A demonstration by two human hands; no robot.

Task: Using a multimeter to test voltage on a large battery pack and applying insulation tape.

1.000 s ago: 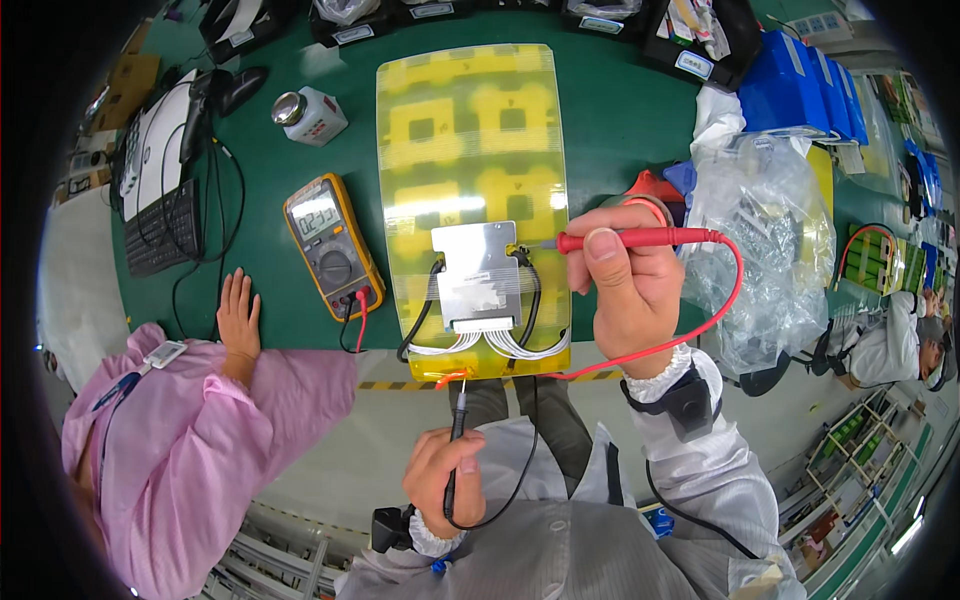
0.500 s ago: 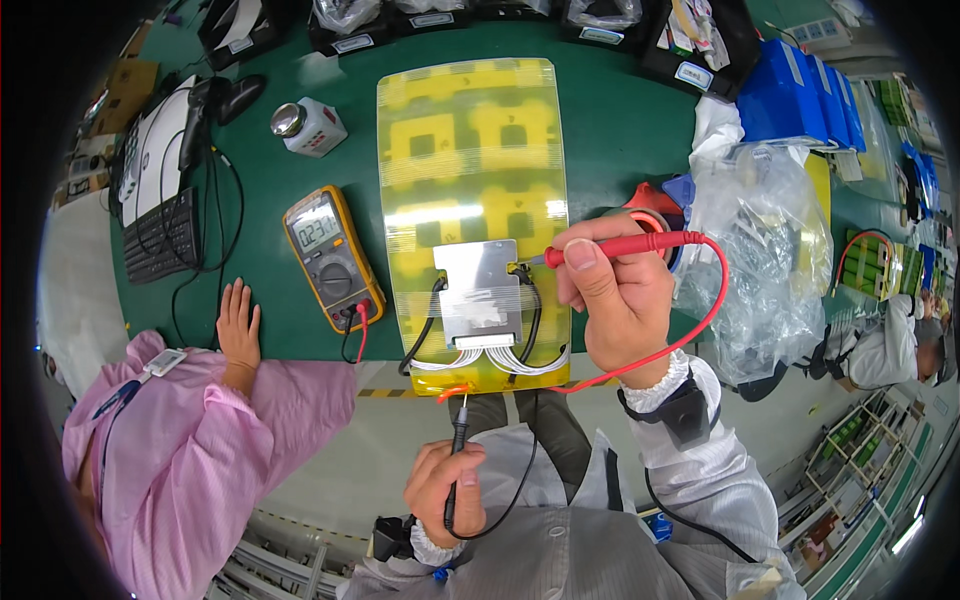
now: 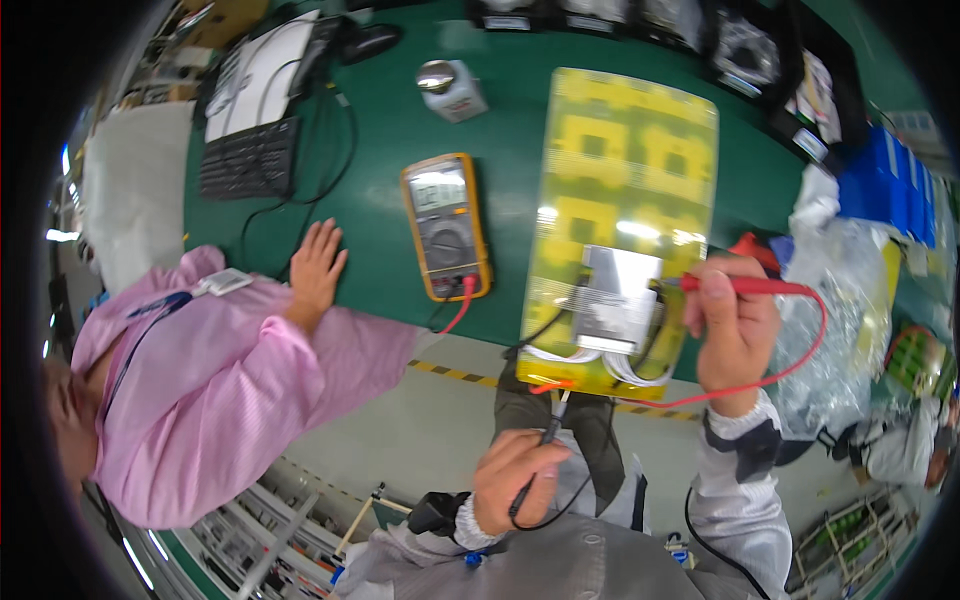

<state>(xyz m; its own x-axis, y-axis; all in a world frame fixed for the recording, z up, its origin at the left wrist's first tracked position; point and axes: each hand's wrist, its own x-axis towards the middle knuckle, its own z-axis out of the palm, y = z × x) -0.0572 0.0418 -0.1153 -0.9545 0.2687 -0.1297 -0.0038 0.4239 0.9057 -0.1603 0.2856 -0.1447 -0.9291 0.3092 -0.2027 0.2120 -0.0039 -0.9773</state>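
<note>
A flat battery pack (image 3: 630,200) in clear wrap with yellow insulation lies at the table's front edge. On its near half sits a silver circuit module (image 3: 616,300) with black and white wires. My right hand (image 3: 735,325) is closed round a red multimeter probe (image 3: 745,286), its tip by the module's upper right corner. Below the pack, my left hand (image 3: 518,482) grips a black multimeter probe (image 3: 551,432), which points up at the orange wire end (image 3: 552,386) on the pack's near edge. The yellow multimeter (image 3: 446,228) lies left of the pack, its display lit but blurred.
A co-worker in a pink coat (image 3: 250,400) sits at the left, one hand (image 3: 318,265) flat on the table. Beyond are a keyboard (image 3: 248,160) and a white bottle (image 3: 452,92). Plastic bags (image 3: 835,330) and blue boxes (image 3: 888,190) stand at the right, black bins (image 3: 745,60) behind.
The whole view has swung left, so everything appears farther right. Both hands keep hold of their probes, in about the same places on the pack.
</note>
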